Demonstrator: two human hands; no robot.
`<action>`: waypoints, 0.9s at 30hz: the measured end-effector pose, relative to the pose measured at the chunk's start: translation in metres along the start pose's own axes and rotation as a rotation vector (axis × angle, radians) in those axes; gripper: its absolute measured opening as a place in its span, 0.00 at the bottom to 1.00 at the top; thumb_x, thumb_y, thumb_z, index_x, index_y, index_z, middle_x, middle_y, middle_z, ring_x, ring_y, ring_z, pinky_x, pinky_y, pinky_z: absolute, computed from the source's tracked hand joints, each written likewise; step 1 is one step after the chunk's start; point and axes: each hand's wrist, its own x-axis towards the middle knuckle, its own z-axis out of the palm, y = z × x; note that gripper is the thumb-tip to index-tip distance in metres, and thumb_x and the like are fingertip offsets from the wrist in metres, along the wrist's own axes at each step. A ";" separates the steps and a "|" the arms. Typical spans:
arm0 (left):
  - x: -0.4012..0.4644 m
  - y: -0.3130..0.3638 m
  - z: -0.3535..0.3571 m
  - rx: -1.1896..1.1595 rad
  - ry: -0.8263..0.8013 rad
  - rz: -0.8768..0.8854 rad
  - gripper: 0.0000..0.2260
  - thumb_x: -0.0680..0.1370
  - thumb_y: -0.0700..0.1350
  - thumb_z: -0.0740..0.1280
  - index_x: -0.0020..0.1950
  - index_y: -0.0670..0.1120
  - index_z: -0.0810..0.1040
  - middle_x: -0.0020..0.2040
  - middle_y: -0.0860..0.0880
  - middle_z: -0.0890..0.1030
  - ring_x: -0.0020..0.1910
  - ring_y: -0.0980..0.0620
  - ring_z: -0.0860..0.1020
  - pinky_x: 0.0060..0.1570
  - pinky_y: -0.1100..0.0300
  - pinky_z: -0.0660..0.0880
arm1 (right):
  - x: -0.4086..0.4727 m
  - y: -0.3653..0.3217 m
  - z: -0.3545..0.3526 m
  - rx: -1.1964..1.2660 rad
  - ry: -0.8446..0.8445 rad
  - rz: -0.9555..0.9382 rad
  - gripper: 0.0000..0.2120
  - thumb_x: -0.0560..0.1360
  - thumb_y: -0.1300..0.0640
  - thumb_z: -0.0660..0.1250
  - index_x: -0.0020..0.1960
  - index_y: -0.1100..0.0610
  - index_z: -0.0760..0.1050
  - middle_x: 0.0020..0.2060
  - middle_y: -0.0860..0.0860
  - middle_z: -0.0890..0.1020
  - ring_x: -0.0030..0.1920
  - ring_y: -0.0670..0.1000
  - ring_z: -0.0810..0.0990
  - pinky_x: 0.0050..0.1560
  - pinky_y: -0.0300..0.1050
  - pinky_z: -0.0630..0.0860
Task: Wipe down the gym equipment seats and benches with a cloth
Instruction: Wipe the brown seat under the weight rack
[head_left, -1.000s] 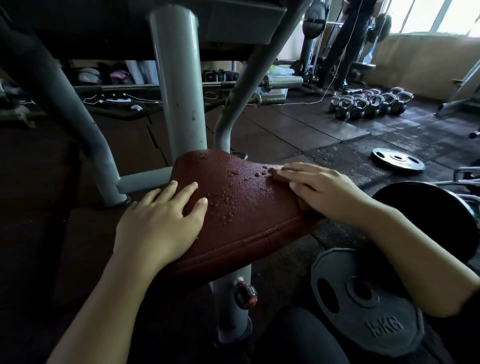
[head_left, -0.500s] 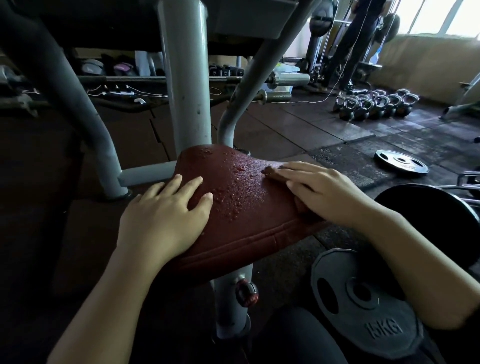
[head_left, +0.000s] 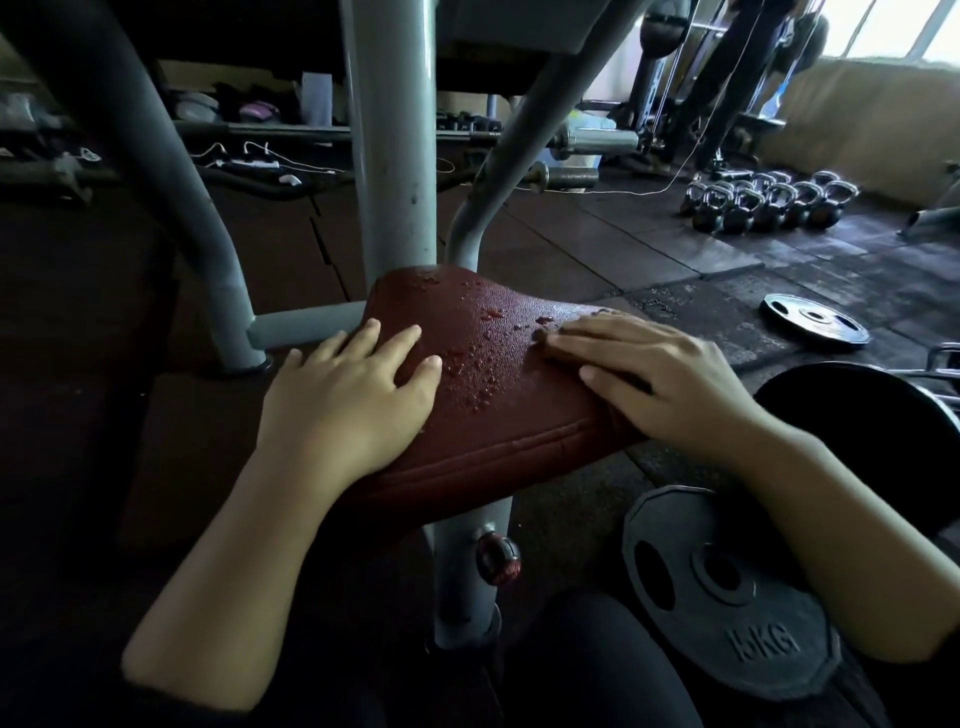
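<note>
Our left hand (head_left: 343, 410) flat and relaxed on the near-left edge of the red seat (head_left: 498, 384) (beaded with droplets), our right hand (head_left: 660, 379) pressing with straight fingers on a dark cloth (head_left: 618, 421) at the seat's right edge, weight plate (head_left: 727, 597) below on the floor.
</note>
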 end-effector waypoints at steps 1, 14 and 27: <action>-0.001 -0.001 0.000 -0.004 -0.002 0.002 0.25 0.79 0.65 0.44 0.76 0.65 0.51 0.79 0.56 0.49 0.78 0.53 0.48 0.75 0.49 0.44 | -0.006 -0.003 0.001 0.034 -0.007 -0.068 0.17 0.78 0.46 0.57 0.65 0.42 0.74 0.65 0.40 0.75 0.67 0.40 0.69 0.68 0.36 0.63; 0.001 -0.001 -0.002 -0.036 -0.010 -0.003 0.24 0.79 0.65 0.46 0.76 0.66 0.53 0.79 0.57 0.50 0.78 0.54 0.49 0.74 0.50 0.45 | 0.000 -0.040 0.017 0.182 -0.063 -0.174 0.17 0.80 0.48 0.57 0.66 0.48 0.74 0.67 0.46 0.73 0.70 0.46 0.68 0.71 0.51 0.65; 0.000 0.000 -0.004 -0.037 -0.008 -0.003 0.24 0.79 0.64 0.46 0.76 0.66 0.52 0.79 0.57 0.50 0.78 0.54 0.49 0.74 0.50 0.45 | 0.005 -0.021 0.009 0.106 -0.066 -0.122 0.17 0.80 0.49 0.58 0.65 0.50 0.76 0.65 0.46 0.76 0.68 0.44 0.70 0.71 0.45 0.64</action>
